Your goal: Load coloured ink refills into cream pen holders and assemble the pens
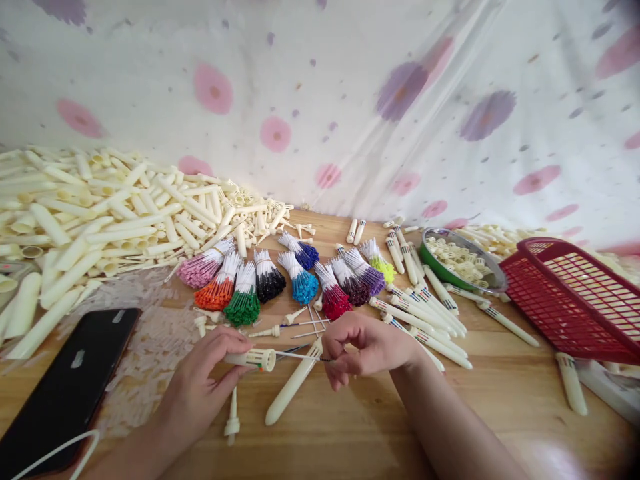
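Observation:
My left hand (213, 370) is closed around a cream pen barrel (249, 359), its slotted open end turned to the right. Between the fingertips of my right hand (367, 347) is a thin white pen refill (300, 356) with a dark end. The refill's left end is at the mouth of the barrel; how far inside it sits, I cannot tell. Beneath my hands lies another cream barrel (290, 390), tilted on the wooden table. A small cream plunger piece (232, 420) rests below my left hand. Loose refills (313, 323) lie just beyond the hands.
Several colour-tipped refill bundles, such as the green bundle (243, 297), stand behind my hands. Cream barrels (100, 220) are heaped at the left beside a black phone (70, 387). Assembled pens (425, 317), a green-sided bowl (430, 257) and a red basket (575, 300) occupy the right.

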Demonstrator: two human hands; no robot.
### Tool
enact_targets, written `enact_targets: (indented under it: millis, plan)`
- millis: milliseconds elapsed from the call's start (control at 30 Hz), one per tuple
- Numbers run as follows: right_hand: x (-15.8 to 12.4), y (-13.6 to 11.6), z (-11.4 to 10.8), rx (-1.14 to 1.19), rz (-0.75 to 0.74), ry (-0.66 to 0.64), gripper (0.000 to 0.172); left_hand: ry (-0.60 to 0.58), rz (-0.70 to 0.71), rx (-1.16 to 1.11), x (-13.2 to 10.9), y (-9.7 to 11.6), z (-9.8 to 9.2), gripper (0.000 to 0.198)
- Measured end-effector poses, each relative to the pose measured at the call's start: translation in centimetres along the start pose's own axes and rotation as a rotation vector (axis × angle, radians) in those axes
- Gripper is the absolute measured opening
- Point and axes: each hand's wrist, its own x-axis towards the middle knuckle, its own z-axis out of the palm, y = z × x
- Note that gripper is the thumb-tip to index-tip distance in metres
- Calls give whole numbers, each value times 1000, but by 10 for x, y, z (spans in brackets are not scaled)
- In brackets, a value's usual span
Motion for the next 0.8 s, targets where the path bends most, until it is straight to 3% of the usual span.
enact_targets:
  millis: [233, 500, 800]
  plan:
    - [-4, -4, 0, 2, -17, 11, 29, 5, -5, -3, 1, 0, 0, 14]
    - [13, 2, 11, 76, -4, 7, 20, 8, -9, -37, 3, 7, 1, 12]
    - [14, -4, 14, -49, -4, 23, 15, 23, 15, -16, 2, 6, 1, 14]
